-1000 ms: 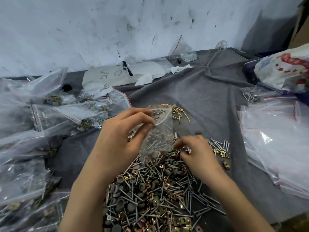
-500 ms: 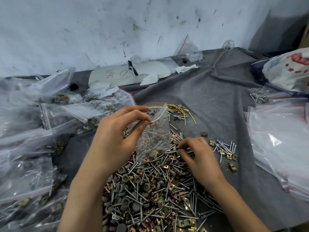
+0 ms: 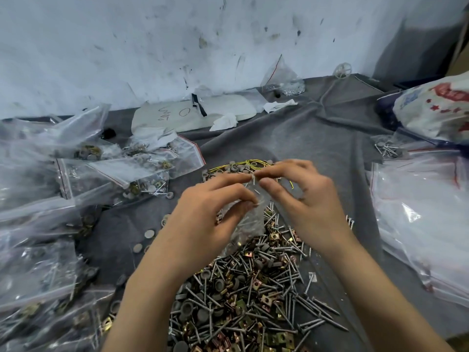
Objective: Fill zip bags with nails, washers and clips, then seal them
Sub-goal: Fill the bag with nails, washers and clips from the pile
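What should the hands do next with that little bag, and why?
Probably the right hand should drop the small piece it pinches into the zip bag. The left hand holds the bag's mouth, seemingly open, up over the pile, right beside that piece.

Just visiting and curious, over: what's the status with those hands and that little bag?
Left hand pinches zip bag above the pile. Right hand at its mouth, grip unclear. Bag part-filled, mouth looks open. Nothing blocking.

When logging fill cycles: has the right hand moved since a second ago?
Yes: the right hand rose from the loose pile of nails, washers and clips to the mouth of the clear zip bag.
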A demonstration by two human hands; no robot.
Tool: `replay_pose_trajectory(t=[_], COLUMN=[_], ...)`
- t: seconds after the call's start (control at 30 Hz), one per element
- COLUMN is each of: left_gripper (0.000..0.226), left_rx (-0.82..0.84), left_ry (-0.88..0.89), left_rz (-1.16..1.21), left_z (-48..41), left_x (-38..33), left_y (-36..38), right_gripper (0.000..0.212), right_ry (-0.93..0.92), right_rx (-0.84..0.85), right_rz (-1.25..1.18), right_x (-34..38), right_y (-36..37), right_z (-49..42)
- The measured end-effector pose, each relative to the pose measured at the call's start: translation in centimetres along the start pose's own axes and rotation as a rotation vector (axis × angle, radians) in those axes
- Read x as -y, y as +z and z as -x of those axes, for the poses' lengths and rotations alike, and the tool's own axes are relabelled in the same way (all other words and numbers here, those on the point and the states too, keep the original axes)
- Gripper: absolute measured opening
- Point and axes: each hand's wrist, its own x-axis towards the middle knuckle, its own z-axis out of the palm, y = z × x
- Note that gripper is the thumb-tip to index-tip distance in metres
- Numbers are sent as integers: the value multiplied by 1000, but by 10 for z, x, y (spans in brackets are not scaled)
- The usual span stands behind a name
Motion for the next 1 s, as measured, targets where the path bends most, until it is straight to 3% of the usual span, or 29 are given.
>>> replay_pose_trajectory(t=[0.1,0.17,0.33,0.6,0.9,1.0], left_gripper=[7,7,11,10,9,10], left_rx=[-39,-88,-163,-155,-145,-124], left_ry=[-17,-36,-60,-65,-54,-70], left_rz=[-13,-23,-14,-24,-26,-14], left_z=[1,1,2,3,3,4], left_x=[3,6,11,13,14,13], left_y=[-2,-5,-12,-15,-13,-13], right_gripper=[19,24,9,12,14,13], right_ry=[94,179,379,339,387,392], right_rx=[-167,-227,198,179,270,166], right_rz=[-218,-176,340,574,425,297], right_x=[-14,-27,-61,-64,-71,-66], right_y=[6,9,29,44,42,38], right_z=[8,12,28,36,36,34])
